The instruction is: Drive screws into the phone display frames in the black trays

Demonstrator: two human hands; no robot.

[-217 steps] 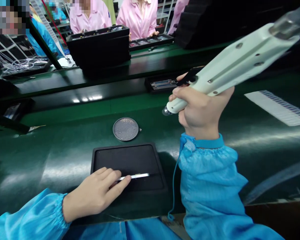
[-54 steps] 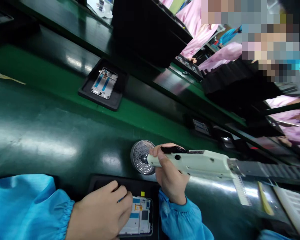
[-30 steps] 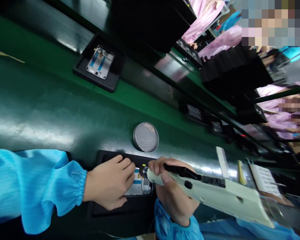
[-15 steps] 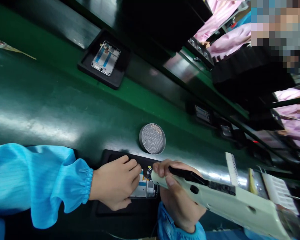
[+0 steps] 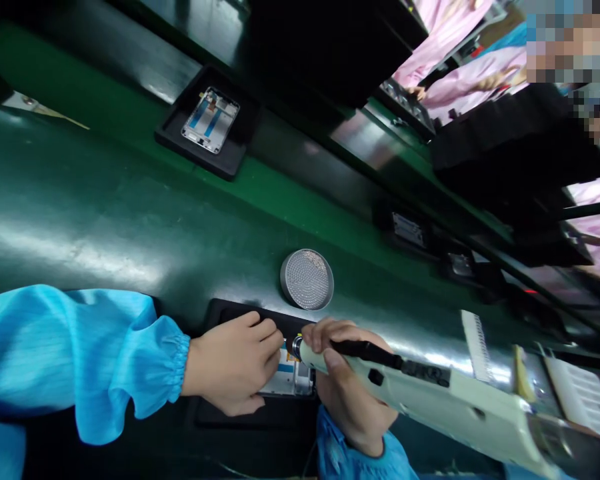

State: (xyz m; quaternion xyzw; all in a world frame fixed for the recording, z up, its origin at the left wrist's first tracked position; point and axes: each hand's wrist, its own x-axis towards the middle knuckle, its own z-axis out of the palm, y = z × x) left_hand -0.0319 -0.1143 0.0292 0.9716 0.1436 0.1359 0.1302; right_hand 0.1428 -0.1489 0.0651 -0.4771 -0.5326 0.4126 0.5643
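Note:
My left hand (image 5: 235, 363) rests with curled fingers on a phone frame (image 5: 293, 379) that lies in a black tray (image 5: 220, 417) at the near edge of the green belt. My right hand (image 5: 347, 393) is wrapped round a pale electric screwdriver (image 5: 430, 400). Its tip (image 5: 294, 345) points down at the frame's upper end, right beside my left fingertips. Both arms wear blue sleeves.
A round perforated metal dish (image 5: 307, 279) sits just beyond the tray. Another black tray with a phone frame (image 5: 210, 120) lies further up the belt. Barcode label strips (image 5: 476, 333) lie to the right. People in pink coats (image 5: 460, 73) work across the line.
The screwdriver came down from the round dish to the phone frame and has held there for the last second. My left hand stays on the frame.

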